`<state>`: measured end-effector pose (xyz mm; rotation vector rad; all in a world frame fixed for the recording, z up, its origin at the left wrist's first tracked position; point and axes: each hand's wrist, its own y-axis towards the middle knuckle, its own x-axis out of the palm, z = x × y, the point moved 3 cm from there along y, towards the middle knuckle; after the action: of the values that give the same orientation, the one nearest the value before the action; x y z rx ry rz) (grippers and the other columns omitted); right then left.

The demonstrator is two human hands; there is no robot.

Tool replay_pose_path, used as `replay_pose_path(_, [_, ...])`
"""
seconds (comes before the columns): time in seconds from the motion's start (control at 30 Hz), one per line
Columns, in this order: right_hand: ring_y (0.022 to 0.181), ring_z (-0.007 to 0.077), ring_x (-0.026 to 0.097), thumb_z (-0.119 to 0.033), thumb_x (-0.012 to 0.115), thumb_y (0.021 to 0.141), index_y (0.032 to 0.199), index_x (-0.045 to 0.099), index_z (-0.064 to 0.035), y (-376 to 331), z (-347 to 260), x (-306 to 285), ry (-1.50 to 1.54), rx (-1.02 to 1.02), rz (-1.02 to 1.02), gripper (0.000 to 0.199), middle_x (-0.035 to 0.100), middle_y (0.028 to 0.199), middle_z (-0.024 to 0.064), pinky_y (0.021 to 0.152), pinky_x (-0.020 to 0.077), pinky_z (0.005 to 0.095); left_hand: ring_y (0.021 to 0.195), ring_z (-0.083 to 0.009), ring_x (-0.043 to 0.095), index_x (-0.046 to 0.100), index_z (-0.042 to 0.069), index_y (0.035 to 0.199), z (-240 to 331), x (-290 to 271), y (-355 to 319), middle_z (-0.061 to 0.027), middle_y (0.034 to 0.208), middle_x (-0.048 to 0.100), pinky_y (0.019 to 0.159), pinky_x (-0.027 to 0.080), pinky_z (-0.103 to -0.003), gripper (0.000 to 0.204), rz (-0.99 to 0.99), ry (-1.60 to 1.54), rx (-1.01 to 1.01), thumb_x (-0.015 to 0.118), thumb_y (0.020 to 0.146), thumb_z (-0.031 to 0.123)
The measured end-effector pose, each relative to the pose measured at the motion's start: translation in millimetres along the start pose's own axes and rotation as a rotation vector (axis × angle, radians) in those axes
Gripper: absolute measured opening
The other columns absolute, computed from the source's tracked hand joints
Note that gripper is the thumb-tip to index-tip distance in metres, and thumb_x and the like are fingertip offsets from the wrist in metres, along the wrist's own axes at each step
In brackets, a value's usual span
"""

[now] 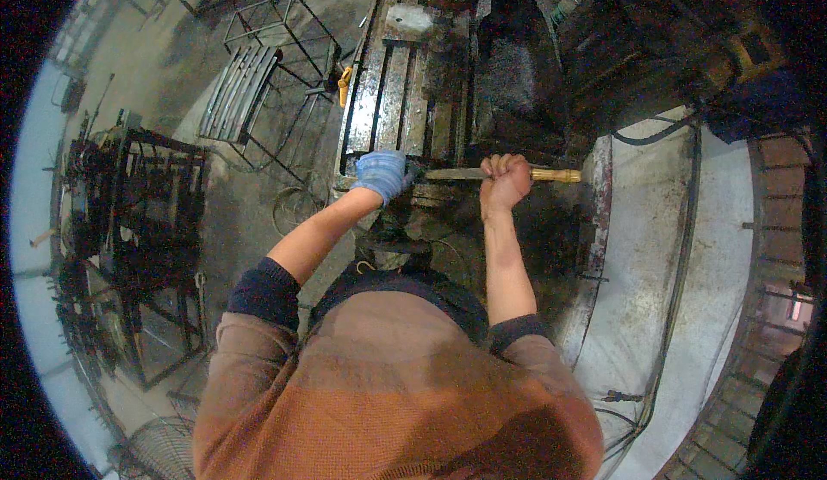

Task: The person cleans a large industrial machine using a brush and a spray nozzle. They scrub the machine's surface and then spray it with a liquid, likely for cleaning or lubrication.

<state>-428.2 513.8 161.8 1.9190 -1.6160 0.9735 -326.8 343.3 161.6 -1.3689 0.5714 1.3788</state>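
My right hand (506, 180), bare, is wrapped round a long straight bar (455, 173) that runs crosswise in front of me. Past that fist the bar ends on the right in a yellowish, wood-coloured handle (556, 175). At its left end there is a dark part, and my left hand (382, 175), in a blue glove, is closed right beside it. What those gloved fingers grip is hidden. Both hands are at the near end of a long slotted metal machine table (370, 92), whose surface shines wet or oily.
A metal block (410, 20) sits farther up the machine table. Dark machinery (517, 58) stands ahead to the right, with a pale panel (663, 247) beside me. To the left are a slatted metal frame (239, 92) and a dark rack (138, 239). An orange-yellow object (345, 86) is at the table's left edge.
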Motion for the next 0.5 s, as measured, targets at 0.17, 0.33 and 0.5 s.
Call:
replay_pose_path(0.17, [0.047,0.011,0.015,-0.01,0.039,0.07,0.054,0.019,-0.0143,-4,17,-2,0.085,0.059,0.14,0.026,0.015,0.05,-0.0014,0.047,0.0196,0.0269,0.067,-0.0306,0.059,0.062,0.007,0.071,2,-7,-8,-0.0152,0.071,0.06,0.057,0.047,-0.04,0.028,0.049,0.006,0.017,0.053,0.07,0.034])
replay_pose_path(0.33, [0.049,0.0116,0.012,-0.004,0.036,0.066,0.054,0.015,-0.0132,0,20,0,0.147,0.081,0.19,0.026,0.012,0.051,-0.0005,0.048,0.0171,0.028,0.067,-0.0312,0.059,0.062,0.007,0.072,2,-5,-10,-0.0161,0.07,0.059,0.057,0.047,-0.041,0.023,0.075,-0.005,0.038,0.052,0.07,0.028])
replay_pose_path(0.5, [0.047,0.0115,0.012,-0.002,0.035,0.063,0.053,0.013,-0.0131,9,23,-10,0.187,0.085,0.221,0.027,0.012,0.05,-0.0007,0.046,0.0185,0.0279,0.067,-0.0306,0.059,0.062,0.007,0.071,7,-8,-10,-0.0161,0.07,0.06,0.057,0.047,-0.041,0.017,0.098,0.005,0.02,0.054,0.068,0.021])
